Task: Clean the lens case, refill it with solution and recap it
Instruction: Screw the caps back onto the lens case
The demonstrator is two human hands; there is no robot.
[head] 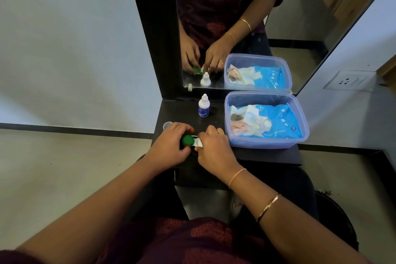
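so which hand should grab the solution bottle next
Right, probably. The left hand is gripping the green cap, while the right hand only steadies the lens case and sits nearer the bottle.

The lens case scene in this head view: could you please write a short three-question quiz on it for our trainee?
1. True or false: the dropper bottle is lying on its side.
2. Which hand grips the green cap? A) left hand B) right hand C) neither
3. What holds the blue wipes pack?

Key:
1. False; it stands upright, cap on, on the black shelf.
2. A; the left hand grips it, while the right hand steadies the lens case.
3. The plastic tub.
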